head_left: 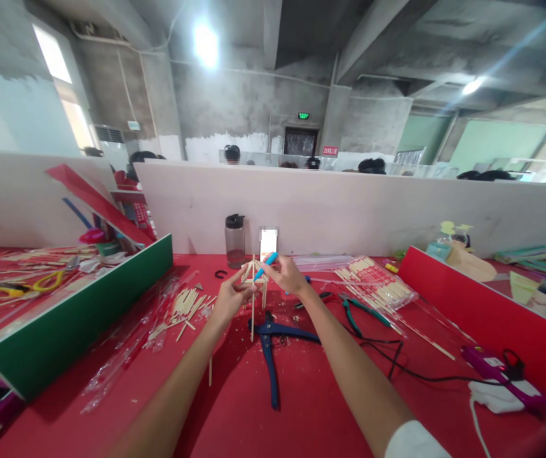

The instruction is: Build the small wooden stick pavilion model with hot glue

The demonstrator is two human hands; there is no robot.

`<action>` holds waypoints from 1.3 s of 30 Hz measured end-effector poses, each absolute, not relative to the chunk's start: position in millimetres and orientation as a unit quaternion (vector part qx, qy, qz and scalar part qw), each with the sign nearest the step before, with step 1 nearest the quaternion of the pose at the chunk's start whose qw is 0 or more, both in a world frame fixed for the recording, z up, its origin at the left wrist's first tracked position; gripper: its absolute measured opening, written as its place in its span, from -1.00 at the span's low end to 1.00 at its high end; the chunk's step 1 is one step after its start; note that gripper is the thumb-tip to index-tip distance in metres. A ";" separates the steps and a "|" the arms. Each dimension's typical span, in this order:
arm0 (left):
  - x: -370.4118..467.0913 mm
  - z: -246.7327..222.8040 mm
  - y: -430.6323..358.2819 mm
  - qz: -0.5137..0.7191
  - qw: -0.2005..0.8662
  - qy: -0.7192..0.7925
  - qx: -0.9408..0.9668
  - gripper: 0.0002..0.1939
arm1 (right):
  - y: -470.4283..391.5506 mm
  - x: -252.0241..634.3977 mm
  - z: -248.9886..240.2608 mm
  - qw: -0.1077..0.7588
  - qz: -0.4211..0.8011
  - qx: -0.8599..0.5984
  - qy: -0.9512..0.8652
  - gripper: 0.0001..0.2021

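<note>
My left hand [234,294] is closed on a small frame of thin wooden sticks [253,312], with a pointed top and legs hanging down. My right hand [286,275] grips a slim blue pen-shaped tool [266,266], tilted with its lower end against or just before the upper part of the frame. Whether the tip touches the wood is not clear. Below the hands lies a dark blue pair of long-handled cutters [269,343]. Cut wooden sticks [189,306] are scattered left of my left hand.
Behind the hands stand a dark-lidded bottle [235,242] and a lit phone [268,242]. Green-handled pliers [365,312], bundled sticks [382,283] and a black cable [425,376] lie rightward. A green divider [86,312] and a red divider [487,318] flank the red table [234,420].
</note>
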State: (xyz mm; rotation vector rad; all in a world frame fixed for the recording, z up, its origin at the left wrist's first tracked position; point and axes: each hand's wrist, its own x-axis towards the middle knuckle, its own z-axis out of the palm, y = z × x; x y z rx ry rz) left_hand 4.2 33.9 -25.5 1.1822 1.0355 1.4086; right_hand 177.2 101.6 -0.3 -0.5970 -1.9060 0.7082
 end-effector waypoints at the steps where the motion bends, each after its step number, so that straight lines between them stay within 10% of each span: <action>1: 4.3 -25.5 33.9 0.581 0.492 0.428 0.487 0.05 | 102.3 176.7 -0.9 0.487 0.294 -0.243 -0.786 -0.75; 25: 4.7 -24.0 33.4 0.573 0.495 0.431 0.491 0.10 | 117.9 204.7 3.4 0.549 0.307 -0.270 -0.729 -0.79; 33: 4.6 -24.4 30.5 0.558 0.476 0.433 0.524 0.08 | 145.0 243.0 -49.7 0.272 0.157 -0.384 -0.868 -0.79; 39: 1.3 -22.8 30.9 0.560 0.460 0.435 0.534 0.05 | 144.6 236.4 -71.9 0.238 0.155 -0.386 -0.877 -0.78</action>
